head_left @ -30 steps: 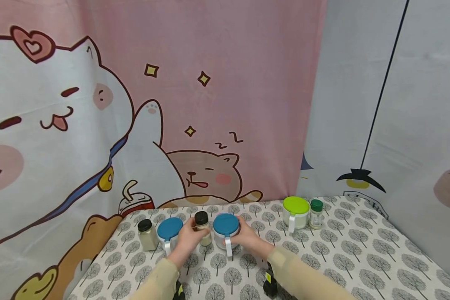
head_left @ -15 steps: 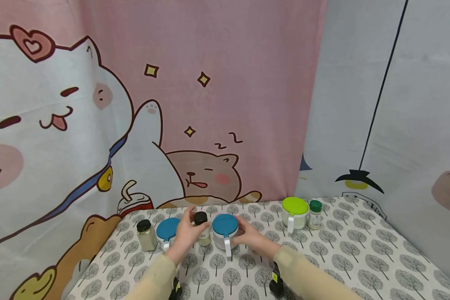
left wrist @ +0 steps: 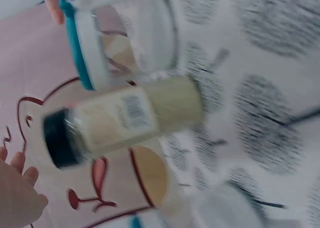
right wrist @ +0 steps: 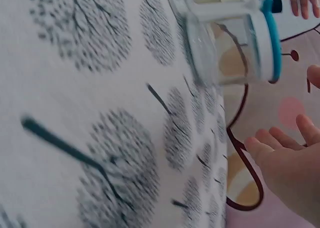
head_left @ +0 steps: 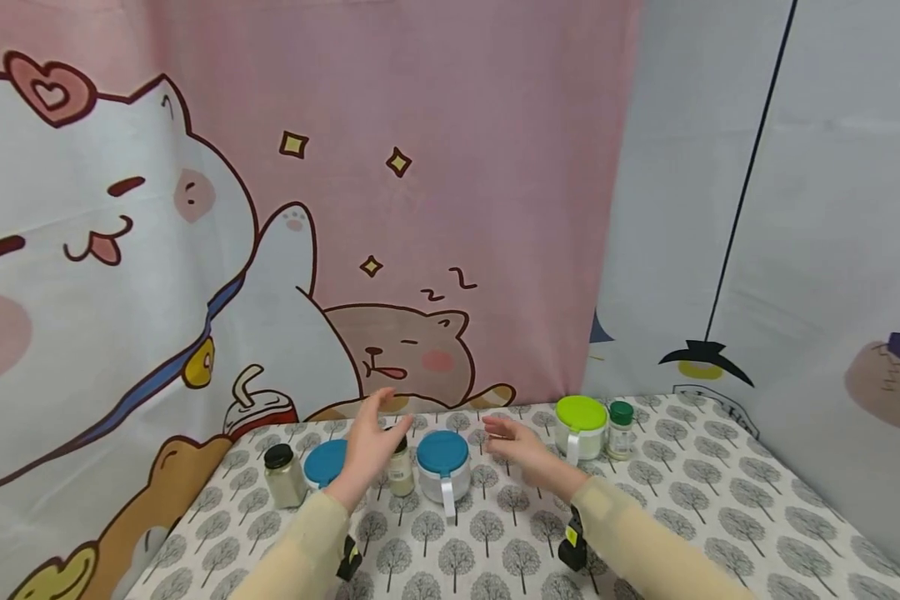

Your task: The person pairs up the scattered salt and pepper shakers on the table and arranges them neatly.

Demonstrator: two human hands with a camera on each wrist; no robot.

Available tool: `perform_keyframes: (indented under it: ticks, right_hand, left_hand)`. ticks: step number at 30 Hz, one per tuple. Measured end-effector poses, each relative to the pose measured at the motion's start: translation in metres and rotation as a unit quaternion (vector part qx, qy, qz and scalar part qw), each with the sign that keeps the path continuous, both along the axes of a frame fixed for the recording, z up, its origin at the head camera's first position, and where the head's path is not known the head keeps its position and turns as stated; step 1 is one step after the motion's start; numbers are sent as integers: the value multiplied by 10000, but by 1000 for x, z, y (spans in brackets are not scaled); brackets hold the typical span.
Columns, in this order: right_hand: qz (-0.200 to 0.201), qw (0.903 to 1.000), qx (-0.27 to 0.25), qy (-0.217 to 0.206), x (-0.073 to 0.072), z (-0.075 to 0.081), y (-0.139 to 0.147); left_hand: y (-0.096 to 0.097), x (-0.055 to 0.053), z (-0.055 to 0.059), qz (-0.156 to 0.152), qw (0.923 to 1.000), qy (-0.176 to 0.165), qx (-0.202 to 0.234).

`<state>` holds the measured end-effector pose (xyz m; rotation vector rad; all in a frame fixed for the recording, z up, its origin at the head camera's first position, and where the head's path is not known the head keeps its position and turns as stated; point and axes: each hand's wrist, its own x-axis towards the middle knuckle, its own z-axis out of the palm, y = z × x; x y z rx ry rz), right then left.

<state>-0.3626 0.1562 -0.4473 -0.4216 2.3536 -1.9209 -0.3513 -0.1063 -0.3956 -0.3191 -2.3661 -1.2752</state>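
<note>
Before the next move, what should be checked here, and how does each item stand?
1. Left hand holds nothing: ok.
2. Right hand holds nothing and is apart from the center blue-lidded pot: ok.
3. Center blue-lidded pot upright, lid on: ok.
4. Black-capped jar beside it upright, cap on: ok.
5. Unblocked head view of the left blue-lidded pot: not ok, partly hidden by the left arm and hand.
6. Jar and center pot apart: cannot tell.

Left hand (head_left: 367, 454), fingers (head_left: 374, 407) parted, points toward one o'clock; right hand (head_left: 527, 455), fingers extended, toward ten.
</note>
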Motion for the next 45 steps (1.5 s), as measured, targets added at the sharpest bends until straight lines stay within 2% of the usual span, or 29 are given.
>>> perform_keyframes:
  ticks: [6,11,14,18,23,27,31,37,41,45]
  right_hand:
    - [135,9997,52,216,-4,21,20]
    - [223,9989,119,402,-12,39,39]
    - [90,9981,156,588,-14,51,51]
    - [-304,9975,147,614,-12,64,73]
    - [-990,9927,78,688,-15,69,104]
    - [-1458,9866,29,736,-16,69,130]
    - [-1715,9825,31,719,-9,69,152]
    - [-2282,9715,0,643,0,60,175]
    - [-2533,9664,-226,379,0,43,187]
    - [-2559,9655,-469,47,0,23,194]
  left_hand:
    - [30,-3,23,-452,9971,613,29]
    - [60,-7,39,-1011,9869,1238,221]
    - [80,-8,44,-1236,9820,1387,329]
    - [110,-8,43,-1479,9806,1165,537]
    - [143,-6,34,-1768,9773,435,1087]
    - [163,-7,19,-2007,9693,-51,1422]
    - [182,-5,2,-2185,9598,-443,1708]
    - [213,2,-13,-2263,9508,-703,1994]
    - [232,10,-21,-2399,9477,-916,1895]
    - [246,17,-28,-2674,9394,-1265,1733]
